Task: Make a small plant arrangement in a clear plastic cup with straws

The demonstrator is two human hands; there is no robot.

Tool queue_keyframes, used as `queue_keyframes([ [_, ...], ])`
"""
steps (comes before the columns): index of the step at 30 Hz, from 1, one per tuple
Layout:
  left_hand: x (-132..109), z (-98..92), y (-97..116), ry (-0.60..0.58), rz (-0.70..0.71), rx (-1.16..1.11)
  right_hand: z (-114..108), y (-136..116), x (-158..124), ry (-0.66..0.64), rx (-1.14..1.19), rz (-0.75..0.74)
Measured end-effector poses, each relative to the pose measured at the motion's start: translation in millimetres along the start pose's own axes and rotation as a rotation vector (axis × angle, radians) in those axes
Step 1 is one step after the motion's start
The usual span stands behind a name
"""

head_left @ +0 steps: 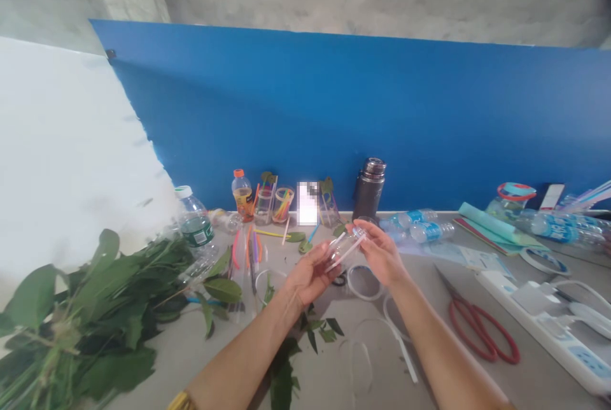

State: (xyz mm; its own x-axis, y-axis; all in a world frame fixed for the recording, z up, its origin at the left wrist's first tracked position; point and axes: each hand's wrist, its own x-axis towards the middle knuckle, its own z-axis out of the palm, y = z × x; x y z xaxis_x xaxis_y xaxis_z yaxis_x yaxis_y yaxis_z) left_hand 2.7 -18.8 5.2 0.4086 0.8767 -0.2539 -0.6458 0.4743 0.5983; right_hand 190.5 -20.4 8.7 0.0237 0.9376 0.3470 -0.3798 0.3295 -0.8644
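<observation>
Both hands meet above the middle of the grey table. My left hand (pixel 312 272) cups a clear plastic cup (pixel 344 248) lying on its side, fingers curled under it. My right hand (pixel 379 251) grips the cup's far end, fingers closed on the rim. A pale straw or strip (pixel 347 252) runs along the cup between the hands. Below them lie a roll of clear tape (pixel 365 282) and cut plastic rings (pixel 356 362).
A pile of leafy branches (pixel 90 314) fills the left. Water bottles (pixel 195 225), cups with coloured straws (pixel 282 204) and a dark flask (pixel 368 188) stand along the blue board. Red-handled scissors (pixel 482 330) and a white power strip (pixel 554 321) lie right.
</observation>
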Motion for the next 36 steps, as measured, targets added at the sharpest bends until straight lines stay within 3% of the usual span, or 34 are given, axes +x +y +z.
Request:
queue_keyframes([
  [15,-1.0,4.1,0.4,0.065,0.039,-0.001,4.2,-1.3,-1.2,-0.004,-0.023,0.002],
  [22,-1.6,4.6,0.7,0.016,0.027,-0.024,-3.2,-3.2,1.8,0.032,0.040,-0.002],
  [29,5.3,-1.8,-1.9,0.065,0.079,-0.031,-8.0,-3.7,3.9,0.053,0.030,0.001],
  [36,1.6,3.3,1.9,0.124,-0.003,-0.053,-8.8,-4.8,4.0,0.054,0.012,-0.011],
])
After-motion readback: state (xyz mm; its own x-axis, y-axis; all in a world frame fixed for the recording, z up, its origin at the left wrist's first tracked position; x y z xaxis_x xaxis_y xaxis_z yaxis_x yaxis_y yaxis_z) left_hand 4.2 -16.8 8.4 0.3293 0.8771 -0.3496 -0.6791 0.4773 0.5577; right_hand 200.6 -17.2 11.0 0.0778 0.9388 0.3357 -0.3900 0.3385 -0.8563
